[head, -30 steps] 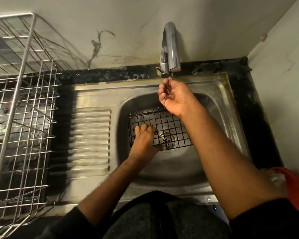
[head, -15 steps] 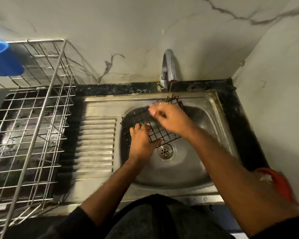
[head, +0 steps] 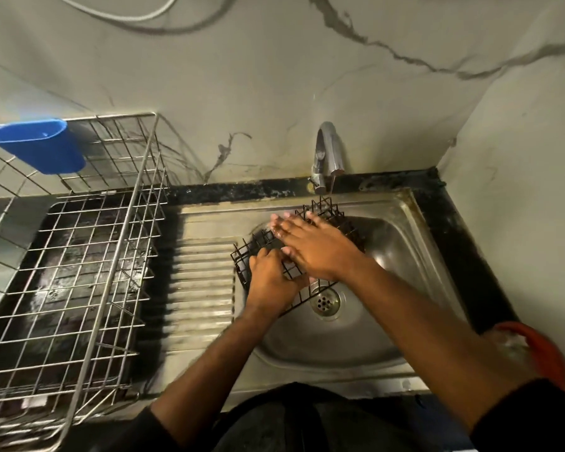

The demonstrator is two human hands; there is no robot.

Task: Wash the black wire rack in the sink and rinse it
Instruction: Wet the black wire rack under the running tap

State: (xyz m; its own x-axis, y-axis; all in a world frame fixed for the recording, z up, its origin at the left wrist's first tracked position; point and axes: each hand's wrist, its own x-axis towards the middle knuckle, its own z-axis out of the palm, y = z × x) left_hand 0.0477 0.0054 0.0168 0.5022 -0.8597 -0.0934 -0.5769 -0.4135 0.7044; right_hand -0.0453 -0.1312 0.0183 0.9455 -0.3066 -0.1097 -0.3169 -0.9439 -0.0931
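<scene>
The black wire rack [head: 246, 252] is tilted in the steel sink [head: 402, 243], its far corner raised under the chrome tap [head: 327, 151], from which a thin stream of water falls. My left hand [head: 271, 278] grips the rack's near-left part, fingers curled through the wires. My right hand [head: 310, 243] lies flat on top of the rack with fingers straight, pointing left. Both hands hide the rack's middle. The drain [head: 324, 301] shows just below the rack.
A ribbed drainboard [head: 203, 282] adjoins the basin on the left. Further left stands a large steel wire dish rack [head: 79, 256] with a blue plastic cup [head: 36, 148] hung on its back. A red object [head: 548, 350] sits at the right counter edge. Walls close the back and right.
The rack has been lifted from flat on the sink bottom and tilted up toward the tap. My right hand left the water stream and now lies flat on the rack, sliding left.
</scene>
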